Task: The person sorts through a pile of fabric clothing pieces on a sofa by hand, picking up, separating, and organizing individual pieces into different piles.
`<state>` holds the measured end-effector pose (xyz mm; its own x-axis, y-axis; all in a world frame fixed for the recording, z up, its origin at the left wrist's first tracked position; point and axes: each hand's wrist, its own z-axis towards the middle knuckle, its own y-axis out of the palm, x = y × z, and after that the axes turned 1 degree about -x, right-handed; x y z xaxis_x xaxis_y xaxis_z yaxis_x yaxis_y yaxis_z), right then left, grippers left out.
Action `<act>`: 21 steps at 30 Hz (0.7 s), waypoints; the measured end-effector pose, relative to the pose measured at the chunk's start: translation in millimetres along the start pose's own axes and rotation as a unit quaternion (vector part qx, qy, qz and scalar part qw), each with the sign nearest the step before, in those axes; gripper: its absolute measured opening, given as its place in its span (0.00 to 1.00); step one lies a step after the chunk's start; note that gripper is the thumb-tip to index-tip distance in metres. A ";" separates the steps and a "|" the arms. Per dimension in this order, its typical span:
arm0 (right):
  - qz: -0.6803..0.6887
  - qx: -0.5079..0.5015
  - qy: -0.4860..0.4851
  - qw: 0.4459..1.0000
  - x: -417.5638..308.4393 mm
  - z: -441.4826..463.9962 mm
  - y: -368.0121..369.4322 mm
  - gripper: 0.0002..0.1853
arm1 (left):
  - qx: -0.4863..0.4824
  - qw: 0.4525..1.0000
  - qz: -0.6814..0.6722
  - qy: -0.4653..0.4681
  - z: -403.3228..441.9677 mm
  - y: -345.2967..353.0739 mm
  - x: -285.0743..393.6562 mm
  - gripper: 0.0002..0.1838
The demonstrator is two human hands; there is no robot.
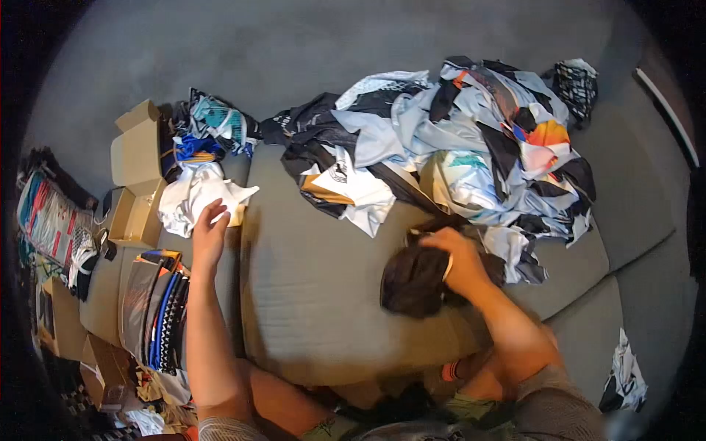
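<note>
Over the right part of the grey sofa, my right hand (pixel 448 257) is closed on a bunched black cloth (pixel 415 279), just below a large pile of mixed clothes (pixel 456 147). My left hand (pixel 211 231) is raised at the left, fingers apart and holding nothing. Just behind it in the view lies a crumpled white cloth (pixel 193 195). A row of folded clothes (pixel 156 312) stands beside my left forearm.
An open cardboard box (pixel 136 213) is at the left, with stacked clothes (pixel 53 220) farther left. More boxes (pixel 107 371) sit at the lower left. A white and black cloth (pixel 625 375) lies at the lower right.
</note>
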<state>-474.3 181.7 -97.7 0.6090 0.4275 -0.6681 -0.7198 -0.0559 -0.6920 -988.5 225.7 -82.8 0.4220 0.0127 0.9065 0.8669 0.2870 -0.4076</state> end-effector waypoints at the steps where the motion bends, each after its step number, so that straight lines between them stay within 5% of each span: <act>1: 0.072 0.074 0.000 0.995 4.5 3.8 -4.7 0.19 | -0.008 1.000 -0.002 0.002 -2.7 8.8 7.0 0.29; 3: 0.138 0.152 0.003 0.979 24.1 8.5 -13.8 0.19 | -0.094 0.995 -0.029 0.033 -11.5 30.2 20.2 0.29; 4: 0.365 0.164 0.180 0.899 37.3 9.5 -17.5 0.19 | -0.135 0.989 -0.043 0.048 -19.6 42.8 29.0 0.30; 5: 0.560 0.163 0.338 0.738 48.6 4.9 -21.6 0.20 | -0.175 0.981 -0.056 0.063 -29.4 55.6 38.2 0.30; 8: 0.494 0.139 0.361 0.779 -55.4 20.8 -20.8 0.25 | -0.306 0.916 -0.247 0.081 -89.1 122.9 106.6 0.42; 10: 0.568 0.123 0.283 0.763 -83.0 16.2 -5.0 0.24 | -0.379 0.871 -0.301 0.089 -131.1 171.3 104.0 0.44; 12: 0.525 0.115 0.295 0.790 -70.8 11.3 -0.6 0.25 | -0.260 0.963 -0.034 0.067 -148.6 202.4 31.0 0.39; 13: 0.475 0.110 0.303 0.819 -59.0 11.8 0.7 0.25 | -0.262 0.963 -0.028 0.065 -147.9 199.0 47.9 0.39; 15: 0.370 0.099 0.313 0.869 -32.8 15.4 0.1 0.26 | -0.170 0.970 -0.101 -0.142 -138.1 187.1 108.8 0.37; 16: 0.348 0.106 0.293 0.884 -14.3 17.6 -5.5 0.26 | -0.170 0.970 -0.097 -0.141 -133.0 175.5 119.0 0.37; 18: 0.286 0.161 0.280 0.902 8.7 18.3 -21.9 0.26 | -0.044 0.955 -0.039 -0.292 -118.6 136.8 119.6 0.34; 20: 0.189 0.156 0.341 0.908 2.9 20.8 -53.7 0.26 | 0.032 0.968 -0.188 -0.165 -119.9 119.1 97.0 0.30; 21: 0.184 0.183 0.309 0.915 17.2 22.8 -58.3 0.26 | 0.028 0.965 -0.163 -0.201 -116.6 103.2 73.2 0.29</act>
<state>-429.5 212.8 -62.6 0.2937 -0.1567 -0.9430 -0.9086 0.2606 -0.3263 -837.2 144.6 -71.4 -0.0184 0.2810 0.9595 0.9158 0.3899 -0.0966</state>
